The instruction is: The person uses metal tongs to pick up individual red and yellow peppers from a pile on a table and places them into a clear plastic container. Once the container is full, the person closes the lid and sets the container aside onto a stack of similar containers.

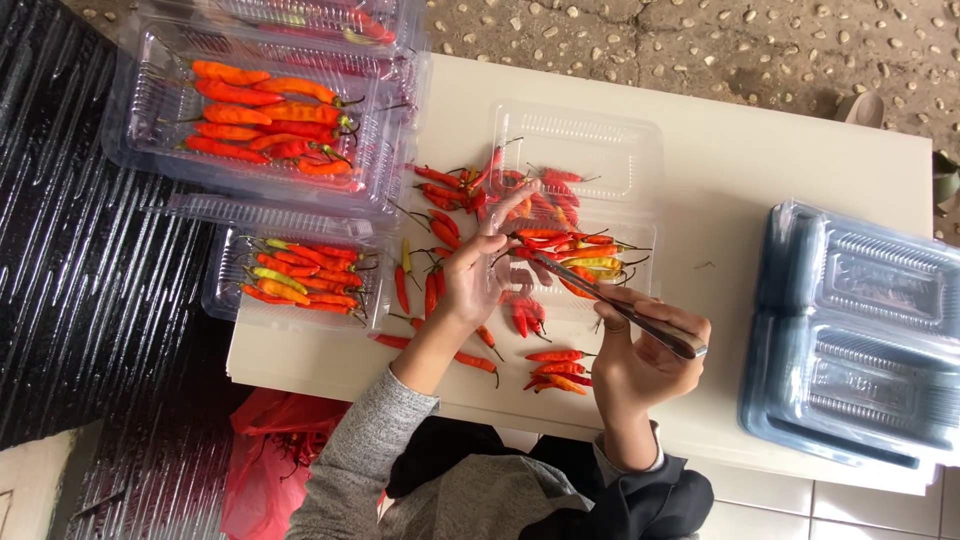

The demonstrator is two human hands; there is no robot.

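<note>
So far, at your left, two clear trays (250, 120) sit packed with chillies. Your left hand (478, 275) pinches a chilli (545, 238) over the open tray (585, 200), only part filled; loose chillies (555, 372) remain on the table (760, 170). Your right hand (640, 355) grips metal tongs (610, 300). Empty trays (860, 330) wait rightmost.

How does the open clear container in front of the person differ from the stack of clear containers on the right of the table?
The open container lies alone with its lid folded back and holds red, orange and yellow chillies; the stack of containers holds no chillies and its pieces sit nested together. The left hand reaches over the open one, while no hand is near the stack. Both are clear plastic on the same white table.
</note>
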